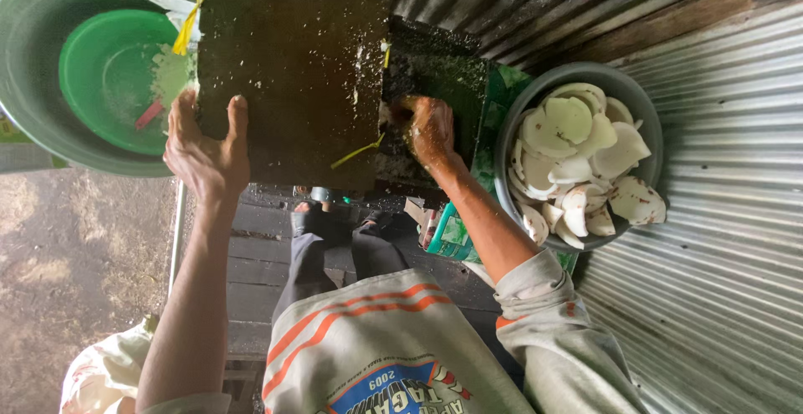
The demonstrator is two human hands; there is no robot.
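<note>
I see the left hand spread wide, palm flat on the rough, dark, crumb-flecked box; the right hand curls into its opening, grip hidden, can't tell what it holds; right of it a grey metal bowl heaped with white curved coconut pieces; left, a green basin, corrugated sheeting around

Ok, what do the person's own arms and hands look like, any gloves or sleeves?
No gloves: both hands are bare. The left hand and its forearm are uncovered up to the picture's edge. The right hand is speckled with pale, wet shreds. A light grey sleeve with an orange stripe is pushed up to the right elbow. No rings or watch visible.
</note>
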